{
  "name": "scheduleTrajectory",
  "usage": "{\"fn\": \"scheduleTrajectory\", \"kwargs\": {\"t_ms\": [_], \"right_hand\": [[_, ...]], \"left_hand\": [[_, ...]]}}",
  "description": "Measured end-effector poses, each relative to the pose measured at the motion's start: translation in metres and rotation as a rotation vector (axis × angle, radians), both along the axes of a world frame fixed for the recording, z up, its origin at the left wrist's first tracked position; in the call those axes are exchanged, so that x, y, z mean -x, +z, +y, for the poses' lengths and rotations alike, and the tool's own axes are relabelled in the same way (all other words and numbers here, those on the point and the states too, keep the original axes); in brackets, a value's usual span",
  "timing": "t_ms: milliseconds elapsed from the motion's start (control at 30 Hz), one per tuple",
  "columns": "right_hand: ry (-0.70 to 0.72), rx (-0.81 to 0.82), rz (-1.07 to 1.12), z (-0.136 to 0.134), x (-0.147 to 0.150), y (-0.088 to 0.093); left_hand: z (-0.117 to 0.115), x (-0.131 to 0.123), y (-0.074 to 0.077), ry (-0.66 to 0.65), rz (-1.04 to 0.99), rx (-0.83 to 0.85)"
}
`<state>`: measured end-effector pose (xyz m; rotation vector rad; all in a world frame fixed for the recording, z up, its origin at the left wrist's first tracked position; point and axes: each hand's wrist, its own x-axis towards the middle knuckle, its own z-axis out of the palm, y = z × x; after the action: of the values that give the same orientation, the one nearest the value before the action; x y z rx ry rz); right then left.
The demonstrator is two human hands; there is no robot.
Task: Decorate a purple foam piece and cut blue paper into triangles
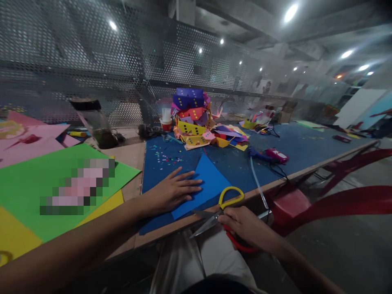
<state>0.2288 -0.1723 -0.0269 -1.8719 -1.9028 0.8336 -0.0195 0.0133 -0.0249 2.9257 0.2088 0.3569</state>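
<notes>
A blue paper triangle [211, 177] lies at the front edge of the table, one corner pointing away from me. Flat on its left part rests my left hand [176, 188], fingers spread. My right hand [237, 222] grips a pair of scissors [211, 222] with one yellow handle and one red handle. Their blades are apart and point left, just in front of the table edge by the paper's near side. Small coloured paper bits [167, 157] are scattered beyond my left hand.
A pile of decorated paper strips [192, 128] stands at the back. Left are green paper [24, 183] and a dark-lidded jar [94, 126]. A glue gun [260, 154] with trailing cord lies right. Red chairs [337, 208] stand beside the blue table [300, 145].
</notes>
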Motion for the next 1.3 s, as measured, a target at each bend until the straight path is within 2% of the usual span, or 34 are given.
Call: {"fn": "scheduleTrajectory", "kwargs": {"t_ms": [167,333,500,667,967,1300], "right_hand": [[0.004,-0.012,0.001,0.003,-0.002,0.001],[0.012,-0.003,0.019,0.005,-0.003,0.003],[0.016,0.035,0.076,0.009,0.004,0.007],[0.038,0.031,0.044,0.013,0.011,0.01],[0.021,0.076,0.057,0.011,0.009,0.013],[0.018,0.075,0.05,0.006,0.006,0.005]], "left_hand": [[-0.005,0.018,0.009,0.041,0.078,0.09],[-0.006,0.03,0.011,0.037,0.143,0.143],[-0.006,0.029,0.007,0.039,0.148,0.115],[-0.007,0.03,0.005,0.025,0.109,0.054],[-0.006,0.03,0.0,0.022,0.109,0.043],[-0.007,0.03,0.003,0.014,0.123,0.045]]}}
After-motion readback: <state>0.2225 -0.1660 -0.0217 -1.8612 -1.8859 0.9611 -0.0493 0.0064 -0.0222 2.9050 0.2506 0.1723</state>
